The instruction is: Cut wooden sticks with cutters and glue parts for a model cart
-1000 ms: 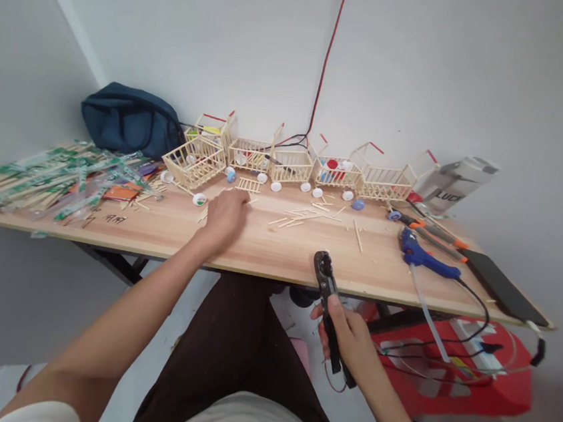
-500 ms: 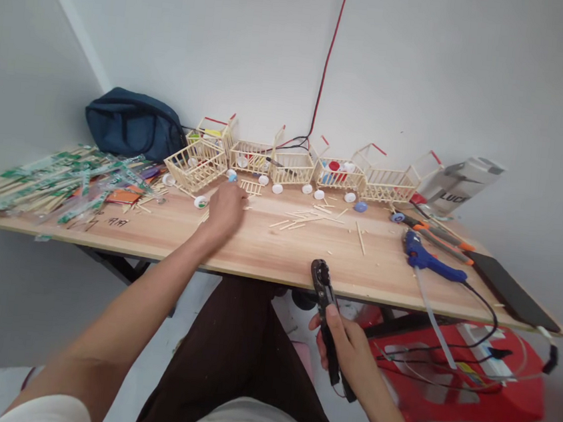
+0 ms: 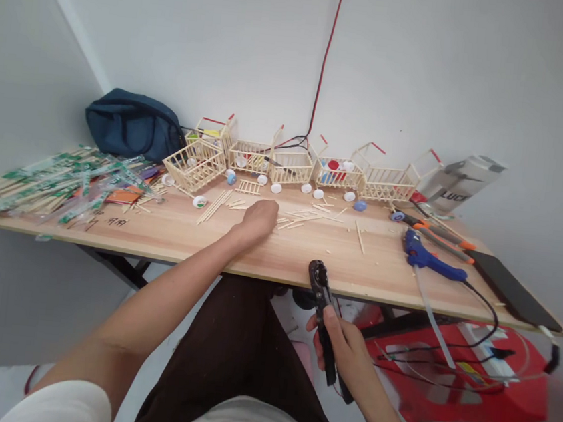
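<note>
My left hand (image 3: 259, 218) rests knuckles-up on the wooden table (image 3: 267, 253), fingers curled over thin wooden sticks (image 3: 293, 223) lying loose there. What the fingers hold, if anything, is hidden. A small bundle of sticks (image 3: 214, 205) lies to its left. Below the table's front edge my right hand (image 3: 345, 348) grips black pliers (image 3: 321, 299), jaws pointing up at the edge. A row of small stick-built carts (image 3: 291, 165) with bottle-cap wheels stands along the wall.
A dark blue bag (image 3: 132, 125) sits at the back left beside a heap of green-wrapped chopsticks (image 3: 53, 183). A blue glue gun (image 3: 430, 260), orange-handled tools (image 3: 435, 230) and a black phone (image 3: 512, 292) lie at right. A red stool (image 3: 474, 392) stands under the table.
My left hand has slid right from the spot near the tipped cart to the loose sticks at mid-table, leaving a stick bundle behind. The right hand with the pliers barely moved.
</note>
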`<act>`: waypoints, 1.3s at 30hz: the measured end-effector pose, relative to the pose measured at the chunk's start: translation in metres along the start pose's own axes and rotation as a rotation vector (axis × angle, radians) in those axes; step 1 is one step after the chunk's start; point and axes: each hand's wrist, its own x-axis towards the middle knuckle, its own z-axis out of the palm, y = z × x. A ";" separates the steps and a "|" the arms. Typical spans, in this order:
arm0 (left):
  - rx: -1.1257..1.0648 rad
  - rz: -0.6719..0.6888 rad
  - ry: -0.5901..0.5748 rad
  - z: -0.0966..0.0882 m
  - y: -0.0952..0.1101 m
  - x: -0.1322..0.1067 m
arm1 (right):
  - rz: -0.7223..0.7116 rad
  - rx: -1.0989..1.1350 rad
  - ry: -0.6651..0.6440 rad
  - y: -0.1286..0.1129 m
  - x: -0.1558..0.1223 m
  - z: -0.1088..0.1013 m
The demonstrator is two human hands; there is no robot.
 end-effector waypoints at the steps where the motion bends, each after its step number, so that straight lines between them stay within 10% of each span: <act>1: -0.013 0.003 0.007 -0.002 -0.001 -0.002 | -0.001 0.007 -0.003 -0.002 0.001 -0.001; 10: -1.316 -0.075 -0.433 -0.001 0.008 -0.065 | -0.192 0.162 0.131 -0.059 0.036 -0.013; 26: -1.375 -0.016 -0.584 0.004 0.027 -0.099 | -0.257 0.152 0.008 -0.083 0.062 -0.005; 39: -1.408 0.005 -0.359 0.017 0.029 -0.118 | -0.235 0.155 -0.121 -0.091 0.053 0.000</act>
